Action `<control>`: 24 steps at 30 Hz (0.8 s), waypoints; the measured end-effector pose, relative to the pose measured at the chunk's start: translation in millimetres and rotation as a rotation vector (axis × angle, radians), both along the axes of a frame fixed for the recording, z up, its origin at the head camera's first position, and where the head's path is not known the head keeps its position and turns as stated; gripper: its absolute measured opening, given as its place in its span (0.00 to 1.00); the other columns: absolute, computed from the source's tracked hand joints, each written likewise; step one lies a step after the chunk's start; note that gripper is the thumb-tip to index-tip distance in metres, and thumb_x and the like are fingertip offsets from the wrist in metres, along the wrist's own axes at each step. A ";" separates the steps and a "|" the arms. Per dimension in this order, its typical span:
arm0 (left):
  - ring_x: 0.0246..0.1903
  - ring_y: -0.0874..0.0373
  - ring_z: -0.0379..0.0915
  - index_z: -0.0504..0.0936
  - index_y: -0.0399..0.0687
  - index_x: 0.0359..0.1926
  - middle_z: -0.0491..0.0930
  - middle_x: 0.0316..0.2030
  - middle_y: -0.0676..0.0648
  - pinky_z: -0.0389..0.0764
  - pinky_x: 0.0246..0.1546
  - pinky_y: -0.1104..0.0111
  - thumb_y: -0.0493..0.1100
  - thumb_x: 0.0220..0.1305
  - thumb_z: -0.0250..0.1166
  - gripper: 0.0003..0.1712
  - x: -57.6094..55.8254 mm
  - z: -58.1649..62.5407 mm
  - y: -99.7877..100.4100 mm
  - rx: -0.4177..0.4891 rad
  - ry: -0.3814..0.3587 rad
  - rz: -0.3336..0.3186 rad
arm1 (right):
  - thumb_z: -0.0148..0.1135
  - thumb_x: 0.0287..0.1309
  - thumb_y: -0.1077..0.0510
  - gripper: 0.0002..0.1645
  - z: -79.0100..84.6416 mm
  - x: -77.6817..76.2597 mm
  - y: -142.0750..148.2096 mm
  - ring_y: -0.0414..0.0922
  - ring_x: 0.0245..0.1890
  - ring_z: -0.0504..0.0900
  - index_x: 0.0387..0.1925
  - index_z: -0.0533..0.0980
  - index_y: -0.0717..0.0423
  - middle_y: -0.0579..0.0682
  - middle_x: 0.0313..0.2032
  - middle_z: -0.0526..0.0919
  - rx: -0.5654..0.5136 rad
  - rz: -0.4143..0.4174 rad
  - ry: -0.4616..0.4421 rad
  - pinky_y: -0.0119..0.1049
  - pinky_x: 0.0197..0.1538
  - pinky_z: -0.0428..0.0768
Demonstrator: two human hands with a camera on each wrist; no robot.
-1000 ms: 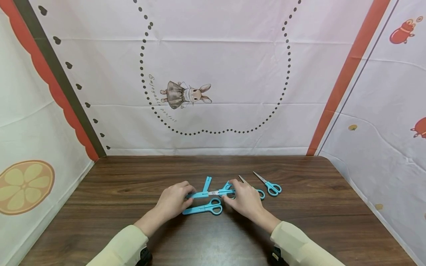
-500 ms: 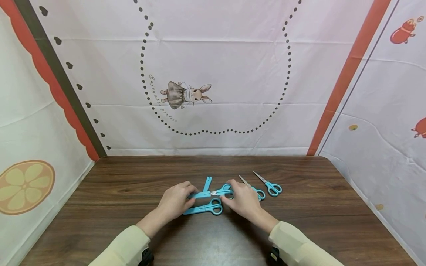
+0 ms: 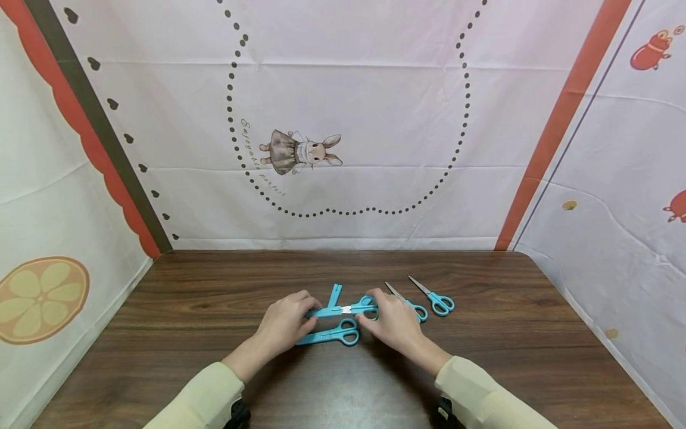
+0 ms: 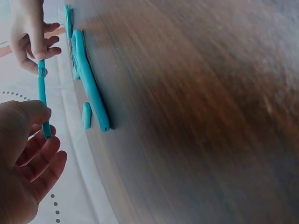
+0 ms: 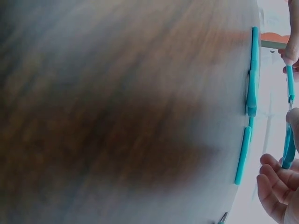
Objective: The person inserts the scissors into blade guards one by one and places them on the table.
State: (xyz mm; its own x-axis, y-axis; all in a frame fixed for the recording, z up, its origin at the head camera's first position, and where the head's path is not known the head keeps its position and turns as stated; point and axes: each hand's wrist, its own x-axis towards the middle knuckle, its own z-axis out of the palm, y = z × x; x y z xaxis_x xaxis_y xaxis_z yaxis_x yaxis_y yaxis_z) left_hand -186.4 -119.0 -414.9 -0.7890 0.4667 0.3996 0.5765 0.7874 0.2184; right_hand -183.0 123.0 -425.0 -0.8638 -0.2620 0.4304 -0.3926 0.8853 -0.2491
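My left hand (image 3: 284, 322) pinches a blue blade cover (image 3: 328, 311) between thumb and fingers. Opposite it, my right hand (image 3: 395, 322) grips the blue handles of a pair of scissors (image 3: 360, 308). Its blades run into the cover, with a short stretch of silver showing between the two blue parts. Cover and scissors lie in one line, raised off the table in the wrist views. Just below them in the head view rests another pair of scissors (image 3: 349, 335) with its blades inside a blue cover. The left fingers hide the end of the held cover.
A loose blue cover (image 3: 334, 294) lies behind the held one. To the right are two scissors with bare blades, one pair (image 3: 420, 312) partly behind my right hand and another (image 3: 442, 305) farther right. The wooden table (image 3: 225, 274) meets a printed cloth backdrop (image 3: 375, 137).
The scissors and the cover have come closer together, so less of the blade shows than a second ago. My left hand has shifted slightly right; the other scissors lie where they were.
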 end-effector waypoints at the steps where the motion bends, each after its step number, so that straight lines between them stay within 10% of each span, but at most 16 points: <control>1: 0.28 0.66 0.73 0.83 0.52 0.35 0.77 0.32 0.57 0.75 0.26 0.73 0.42 0.51 0.69 0.08 0.0 0.0 0.1 0.002 0.002 0.000 | 0.66 0.46 0.38 0.29 0.2 0.0 0.1 0.32 0.12 0.59 0.47 0.75 0.50 0.35 0.14 0.67 0.000 -0.002 0.002 0.27 0.13 0.57; 24: 0.28 0.66 0.73 0.82 0.52 0.36 0.77 0.32 0.57 0.75 0.26 0.72 0.42 0.52 0.69 0.09 1.5 -1.1 3.8 -0.012 0.052 -0.023 | 0.66 0.46 0.39 0.29 -1.0 -1.1 1.9 0.32 0.11 0.59 0.46 0.75 0.51 0.35 0.14 0.68 -0.014 -0.002 0.014 0.27 0.13 0.57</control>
State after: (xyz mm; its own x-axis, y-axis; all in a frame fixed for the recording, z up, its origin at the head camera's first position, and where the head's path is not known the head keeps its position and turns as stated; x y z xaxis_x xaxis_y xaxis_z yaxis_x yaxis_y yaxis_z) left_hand -185.0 -115.2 -416.0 -0.7565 0.4892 0.4340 0.6045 0.7763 0.1786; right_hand -184.1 124.9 -426.0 -0.8583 -0.2538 0.4460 -0.3942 0.8826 -0.2562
